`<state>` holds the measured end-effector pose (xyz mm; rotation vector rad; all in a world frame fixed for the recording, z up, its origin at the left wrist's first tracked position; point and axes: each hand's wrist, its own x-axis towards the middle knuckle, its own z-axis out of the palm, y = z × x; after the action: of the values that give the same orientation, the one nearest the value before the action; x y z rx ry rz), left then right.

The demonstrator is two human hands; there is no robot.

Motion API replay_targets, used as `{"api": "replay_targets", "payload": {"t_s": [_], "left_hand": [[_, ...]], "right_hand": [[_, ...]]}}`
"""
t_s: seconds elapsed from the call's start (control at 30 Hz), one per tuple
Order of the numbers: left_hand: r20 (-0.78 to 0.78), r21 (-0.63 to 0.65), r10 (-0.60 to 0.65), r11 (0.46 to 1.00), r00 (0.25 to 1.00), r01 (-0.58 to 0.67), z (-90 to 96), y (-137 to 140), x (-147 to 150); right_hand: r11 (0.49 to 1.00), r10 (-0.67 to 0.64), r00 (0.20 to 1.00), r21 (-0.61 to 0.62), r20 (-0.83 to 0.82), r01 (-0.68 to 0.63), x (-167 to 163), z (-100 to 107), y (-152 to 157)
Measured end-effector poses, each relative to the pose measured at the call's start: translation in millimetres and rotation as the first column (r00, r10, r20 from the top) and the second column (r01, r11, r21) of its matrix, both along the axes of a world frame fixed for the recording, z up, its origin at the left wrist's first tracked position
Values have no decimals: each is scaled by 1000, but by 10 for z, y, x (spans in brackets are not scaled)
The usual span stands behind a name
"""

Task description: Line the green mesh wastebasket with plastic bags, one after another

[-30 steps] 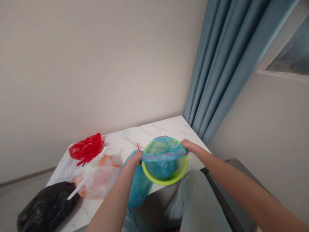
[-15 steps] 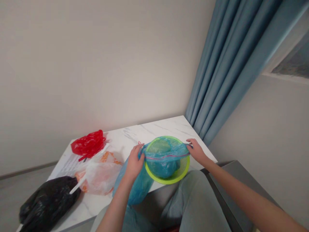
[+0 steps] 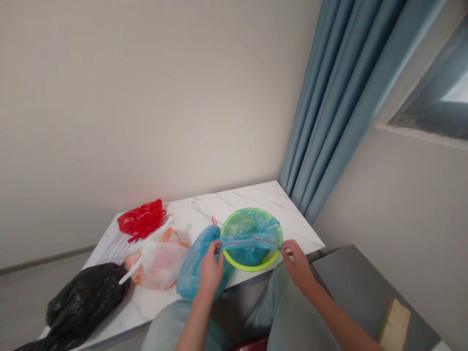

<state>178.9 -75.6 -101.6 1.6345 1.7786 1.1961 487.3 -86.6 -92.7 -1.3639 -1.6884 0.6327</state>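
A blue translucent plastic bag (image 3: 248, 252) with a pink drawstring along its mouth lies in and over a lime-green basket (image 3: 252, 268). My left hand (image 3: 212, 263) pinches one end of the bag's mouth at the basket's left rim. At the right rim my right hand (image 3: 294, 263) pinches the other end, so the mouth is stretched flat between them. Beside the basket, partly behind my left hand, rests a second, full blue bag (image 3: 193, 268) with a red loop at its top. What the bags contain cannot be made out.
On the white marble-patterned table (image 3: 256, 192) lie a red plastic bag (image 3: 142, 218), a white-and-orange bag (image 3: 161, 265) and a black bag (image 3: 87, 297). A blue curtain (image 3: 329, 112) hangs at the right, above a grey surface (image 3: 351, 278) holding a wooden piece (image 3: 395, 324).
Both hands have come lower and nearer my body, drawing the bag's mouth toward the basket's near side. The view has also shifted slightly to the right.
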Motion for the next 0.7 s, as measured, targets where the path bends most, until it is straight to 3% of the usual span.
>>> {"api": "replay_targets", "payload": {"t_s": [0.13, 0.33, 0.43, 0.57, 0.7], "left_hand": [[-13, -19, 60, 998, 998, -60, -137, -113, 70], [-2, -32, -31, 999, 1000, 31, -237, -207, 118], [-14, -34, -63, 997, 998, 62, -266, -226, 128], [39, -17, 2, 1000, 999, -1, -299, -248, 132], [81, 9, 75, 997, 994, -76, -228, -308, 139]], "right_hand": [[999, 33, 999, -1, 22, -33, -105, -209, -283], [996, 71, 993, -63, 99, -65, -67, -426, -430], [998, 3, 993, -65, 115, 4, -26, -468, -407], [987, -155, 986, -42, 68, 158, 4, -521, -351], [983, -178, 984, -53, -12, 177, 6, -517, -348]]}}
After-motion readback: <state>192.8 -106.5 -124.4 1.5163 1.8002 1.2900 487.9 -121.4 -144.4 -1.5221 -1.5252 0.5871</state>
